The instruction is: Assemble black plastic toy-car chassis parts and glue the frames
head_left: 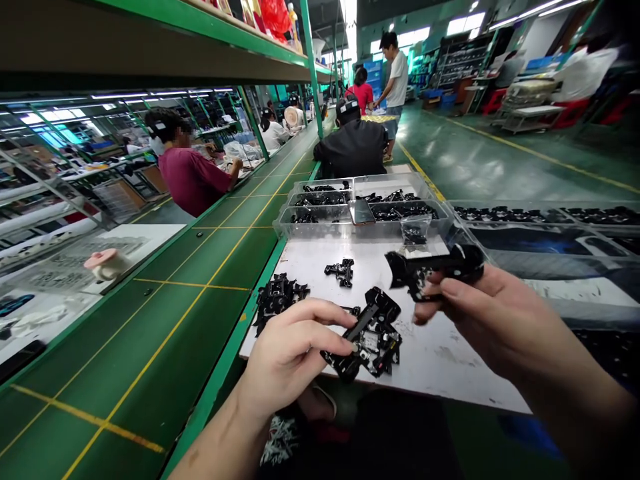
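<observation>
My left hand [295, 343] pinches a black plastic part [367, 323] with flared ends between thumb and fingers, low over the white work board [450, 360]. Below it lie several similar parts, partly covered by the one I hold. Higher and to the right, my right hand [480, 300] grips another black plastic part [435, 267] of the same kind, tilted off the board. A single black part [341, 271] rests on the board beyond my hands. To the left, a heap of black parts [279, 297] sits by the board's edge, close to the green belt.
Clear plastic trays [320, 230] of black parts stand behind the board, with a phone [361, 212] across a divider. More trays [545, 263] are at the right. A green conveyor belt [200, 293] runs along the left. A person in black [353, 147] sits ahead.
</observation>
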`<state>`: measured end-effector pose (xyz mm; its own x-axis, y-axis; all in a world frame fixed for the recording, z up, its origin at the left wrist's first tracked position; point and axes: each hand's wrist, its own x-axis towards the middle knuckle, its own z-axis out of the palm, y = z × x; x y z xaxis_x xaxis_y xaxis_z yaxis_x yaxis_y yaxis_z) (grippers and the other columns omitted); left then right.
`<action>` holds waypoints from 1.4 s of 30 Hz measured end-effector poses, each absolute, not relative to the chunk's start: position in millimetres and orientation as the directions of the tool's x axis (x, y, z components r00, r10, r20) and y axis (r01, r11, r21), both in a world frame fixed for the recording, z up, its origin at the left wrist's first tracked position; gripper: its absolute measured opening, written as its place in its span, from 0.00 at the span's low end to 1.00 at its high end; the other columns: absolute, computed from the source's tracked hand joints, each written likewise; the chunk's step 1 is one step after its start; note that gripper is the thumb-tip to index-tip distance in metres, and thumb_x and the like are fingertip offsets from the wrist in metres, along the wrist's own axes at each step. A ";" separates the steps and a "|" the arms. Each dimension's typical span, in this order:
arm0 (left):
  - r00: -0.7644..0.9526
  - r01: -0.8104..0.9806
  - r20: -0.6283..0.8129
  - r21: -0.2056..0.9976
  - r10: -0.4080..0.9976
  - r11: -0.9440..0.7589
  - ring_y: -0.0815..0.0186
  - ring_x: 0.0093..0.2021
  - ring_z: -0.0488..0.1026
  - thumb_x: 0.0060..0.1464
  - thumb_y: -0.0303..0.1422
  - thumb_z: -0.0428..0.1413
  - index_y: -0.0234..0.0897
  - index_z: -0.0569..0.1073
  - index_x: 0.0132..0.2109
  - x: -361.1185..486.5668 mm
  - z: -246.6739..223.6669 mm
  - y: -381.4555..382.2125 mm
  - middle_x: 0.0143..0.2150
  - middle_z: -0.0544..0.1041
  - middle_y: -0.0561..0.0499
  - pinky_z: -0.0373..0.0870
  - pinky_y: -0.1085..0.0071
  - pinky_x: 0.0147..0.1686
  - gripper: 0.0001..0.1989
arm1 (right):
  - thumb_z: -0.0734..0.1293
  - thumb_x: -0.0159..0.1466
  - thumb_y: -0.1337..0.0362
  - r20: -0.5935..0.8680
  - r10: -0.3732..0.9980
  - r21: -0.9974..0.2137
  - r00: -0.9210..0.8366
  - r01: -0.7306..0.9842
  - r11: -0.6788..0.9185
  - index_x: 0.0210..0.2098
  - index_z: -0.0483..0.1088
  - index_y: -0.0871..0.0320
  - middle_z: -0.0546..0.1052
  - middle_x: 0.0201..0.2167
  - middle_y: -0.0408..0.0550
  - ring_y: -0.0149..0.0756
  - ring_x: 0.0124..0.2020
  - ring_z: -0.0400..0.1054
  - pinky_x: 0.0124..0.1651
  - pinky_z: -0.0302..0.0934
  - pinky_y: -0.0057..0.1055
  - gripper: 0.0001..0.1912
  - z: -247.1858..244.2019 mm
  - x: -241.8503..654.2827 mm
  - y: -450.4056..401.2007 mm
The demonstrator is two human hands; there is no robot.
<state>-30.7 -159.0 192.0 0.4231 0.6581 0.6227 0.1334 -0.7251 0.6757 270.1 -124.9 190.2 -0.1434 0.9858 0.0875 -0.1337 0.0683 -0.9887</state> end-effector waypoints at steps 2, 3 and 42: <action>0.422 0.178 0.635 0.642 0.647 -0.746 0.64 0.54 0.83 0.56 0.08 0.53 0.41 0.81 0.48 -30.5 192.0 -158.9 0.55 0.81 0.48 0.80 0.71 0.55 0.25 | 0.73 0.70 0.47 0.056 0.965 -0.970 -0.257 -0.242 -0.008 0.37 0.79 0.51 0.78 0.21 0.44 0.41 0.28 0.76 0.37 0.72 0.39 0.14 188.2 269.7 -131.6; 0.418 0.197 0.639 0.631 0.646 -0.751 0.65 0.54 0.83 0.57 0.09 0.53 0.41 0.81 0.47 -30.2 191.3 -158.9 0.54 0.81 0.47 0.80 0.72 0.55 0.25 | 0.73 0.70 0.48 0.040 0.950 -0.957 -0.311 -0.287 -0.053 0.35 0.78 0.52 0.75 0.19 0.44 0.39 0.25 0.74 0.33 0.70 0.37 0.15 186.0 267.9 -135.3; 0.182 -0.056 -0.129 0.988 0.975 0.141 0.65 0.53 0.75 0.71 0.32 0.62 0.47 0.72 0.62 6.8 78.1 -174.3 0.52 0.78 0.50 0.71 0.71 0.55 0.16 | 0.70 0.75 0.54 -0.154 0.931 -0.988 -0.330 0.064 -0.140 0.65 0.60 0.44 0.72 0.30 0.37 0.29 0.30 0.70 0.36 0.66 0.26 0.23 73.4 228.9 -158.4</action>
